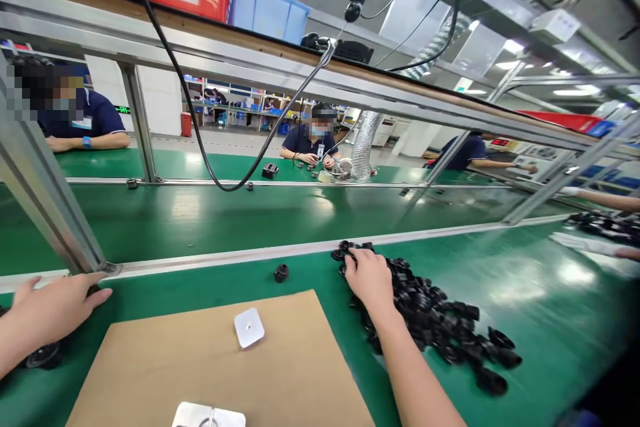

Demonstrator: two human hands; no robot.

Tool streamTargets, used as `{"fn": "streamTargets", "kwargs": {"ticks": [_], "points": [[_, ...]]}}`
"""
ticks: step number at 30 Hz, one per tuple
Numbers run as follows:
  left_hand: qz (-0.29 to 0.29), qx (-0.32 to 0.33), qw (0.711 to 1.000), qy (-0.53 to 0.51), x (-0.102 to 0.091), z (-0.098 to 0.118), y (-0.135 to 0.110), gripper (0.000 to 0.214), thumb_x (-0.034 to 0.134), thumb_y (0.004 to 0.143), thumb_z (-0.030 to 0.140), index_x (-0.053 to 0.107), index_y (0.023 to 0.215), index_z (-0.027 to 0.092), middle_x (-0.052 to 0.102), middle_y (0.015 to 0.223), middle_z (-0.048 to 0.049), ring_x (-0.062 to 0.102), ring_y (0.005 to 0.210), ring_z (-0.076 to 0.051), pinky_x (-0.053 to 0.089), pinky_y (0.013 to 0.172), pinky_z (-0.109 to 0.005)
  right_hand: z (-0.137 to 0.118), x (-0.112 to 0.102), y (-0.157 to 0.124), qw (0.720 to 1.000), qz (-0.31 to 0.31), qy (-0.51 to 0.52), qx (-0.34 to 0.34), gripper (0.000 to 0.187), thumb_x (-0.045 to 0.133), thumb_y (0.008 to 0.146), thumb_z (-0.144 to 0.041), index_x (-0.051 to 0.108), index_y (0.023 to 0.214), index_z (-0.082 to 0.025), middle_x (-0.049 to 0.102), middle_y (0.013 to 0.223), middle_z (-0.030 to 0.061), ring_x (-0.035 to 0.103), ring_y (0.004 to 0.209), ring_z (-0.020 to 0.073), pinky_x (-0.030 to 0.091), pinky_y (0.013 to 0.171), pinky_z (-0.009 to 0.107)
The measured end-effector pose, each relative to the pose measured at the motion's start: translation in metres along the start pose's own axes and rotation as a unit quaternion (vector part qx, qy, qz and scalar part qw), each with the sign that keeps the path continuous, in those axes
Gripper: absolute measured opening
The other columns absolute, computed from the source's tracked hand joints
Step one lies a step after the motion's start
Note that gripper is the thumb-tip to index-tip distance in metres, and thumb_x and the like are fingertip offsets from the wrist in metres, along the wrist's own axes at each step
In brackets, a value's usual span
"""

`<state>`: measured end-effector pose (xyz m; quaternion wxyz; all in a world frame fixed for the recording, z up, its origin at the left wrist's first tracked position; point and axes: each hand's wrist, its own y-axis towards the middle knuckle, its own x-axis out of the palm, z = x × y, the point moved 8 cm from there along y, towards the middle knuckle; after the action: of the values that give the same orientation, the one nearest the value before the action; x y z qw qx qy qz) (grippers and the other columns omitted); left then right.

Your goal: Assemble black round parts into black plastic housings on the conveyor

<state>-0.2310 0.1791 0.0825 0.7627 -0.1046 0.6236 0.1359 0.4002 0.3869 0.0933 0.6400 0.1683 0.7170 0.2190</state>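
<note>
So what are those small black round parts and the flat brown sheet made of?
The small black round parts: probably rubber or soft plastic, dull with faint sheen. The flat brown sheet: looks like cardboard or fibreboard, matte, even tan, thin edge.

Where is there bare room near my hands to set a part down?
Free: the cardboard sheet left of the white square, and green mat right of the black parts pile. Crowded: under the right hand, on that pile.
</note>
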Motion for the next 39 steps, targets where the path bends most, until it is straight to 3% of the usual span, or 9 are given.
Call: {"fn": "streamTargets", "kwargs": {"ticks": [2,5,11,17,23,27,29,33,39], "points": [[-0.025,0.002,0.996,0.086,0.007,0.023,-0.003,0.053,0.047,0.098,0.036,0.076,0.136,0.014,0.086,0.116,-0.0171,0.074,0.120,-0.052,0.035,0.120,-0.078,-0.011,0.008,-0.001,1.000,-0.004,-0.021,-0.019,0.040,0.053,0.107,-0.029,0.069,0.141,-0.016,0.069,0.141,0.0205,0.056,0.126,0.0401,0.043,0.106,0.059],[-0.032,0.058,0.989,0.134,0.017,0.063,-0.010,0.050,0.048,0.097,0.025,0.073,0.139,0.017,0.081,0.133,-0.0139,0.071,0.131,-0.045,0.036,0.123,-0.069,-0.025,0.022,-0.005,0.998,-0.019,-0.043,-0.049,0.043,0.052,0.107,-0.029,0.065,0.145,-0.015,0.067,0.145,0.0223,0.051,0.132,0.0434,0.027,0.116,0.072],[-0.051,0.158,0.986,0.018,0.028,0.116,-0.029,0.058,0.053,0.091,0.010,0.067,0.147,0.016,0.071,0.150,-0.0156,0.066,0.141,-0.038,0.037,0.128,-0.062,-0.034,0.031,-0.009,0.995,-0.044,-0.032,-0.081,0.029,0.052,0.106,-0.034,0.075,0.119,-0.021,0.077,0.127,0.0149,0.055,0.130,0.0399,0.023,0.119,0.072],[-0.025,0.102,0.992,-0.064,0.026,0.123,-0.037,0.066,0.065,0.092,0.016,0.054,0.157,0.011,0.066,0.154,-0.0202,0.058,0.145,-0.040,0.045,0.121,-0.058,-0.044,0.035,-0.005,0.996,-0.026,-0.024,-0.083,0.046,0.048,0.109,-0.033,0.058,0.150,-0.016,0.072,0.137,0.0200,0.058,0.125,0.0401,0.029,0.115,0.067],[0.000,0.082,0.990,-0.118,0.028,0.111,-0.028,0.022,0.062,0.093,0.021,0.070,0.113,0.015,0.078,0.122,-0.0202,0.068,0.124,-0.044,0.051,0.106,-0.062,-0.055,0.037,-0.009,0.992,-0.065,-0.030,-0.102,0.031,0.057,0.107,-0.034,0.072,0.131,-0.021,0.075,0.130,0.0147,0.063,0.119,0.0343,0.039,0.103,0.053],[0.004,0.099,0.977,-0.189,0.017,0.129,-0.038,0.017,0.066,0.092,0.030,0.064,0.106,0.021,0.074,0.132,-0.0160,0.071,0.120,-0.037,0.056,0.105,-0.051,-0.055,0.024,-0.009,0.996,-0.054,-0.029,-0.063,0.044,0.058,0.107,-0.044,0.068,0.139,-0.015,0.073,0.126,0.0205,0.062,0.117,0.0402,0.042,0.094,0.054],[-0.033,0.111,0.955,-0.274,0.021,0.150,-0.053,0.019,0.069,0.090,0.034,0.065,0.105,0.023,0.075,0.131,-0.0096,0.074,0.114,-0.029,0.058,0.103,-0.043,-0.056,0.023,-0.008,0.996,-0.065,-0.014,-0.054,0.038,0.060,0.105,-0.044,0.073,0.125,-0.014,0.076,0.111,0.0188,0.064,0.110,0.0415,0.043,0.092,0.056],[-0.098,0.084,0.842,-0.524,0.048,0.189,-0.087,0.030,0.078,0.081,0.030,0.071,0.109,0.022,0.077,0.119,-0.0081,0.072,0.103,-0.025,0.056,0.098,-0.042,-0.060,0.017,-0.004,0.993,-0.087,0.051,-0.056,0.020,0.061,0.098,-0.032,0.074,0.099,-0.017,0.076,0.096,0.0148,0.068,0.096,0.0379,0.048,0.088,0.053],[-0.098,0.073,0.784,-0.609,0.088,0.205,-0.106,0.031,0.090,0.073,0.023,0.079,0.101,0.021,0.071,0.099,-0.0027,0.059,0.084,-0.019,0.044,0.074,-0.031,-0.126,-0.050,-0.051,0.951,-0.095,0.250,-0.154,0.030,0.052,0.108,-0.045,0.066,0.122,-0.023,0.072,0.101,0.0064,0.069,0.093,0.0225,0.060,0.085,0.034]]}}
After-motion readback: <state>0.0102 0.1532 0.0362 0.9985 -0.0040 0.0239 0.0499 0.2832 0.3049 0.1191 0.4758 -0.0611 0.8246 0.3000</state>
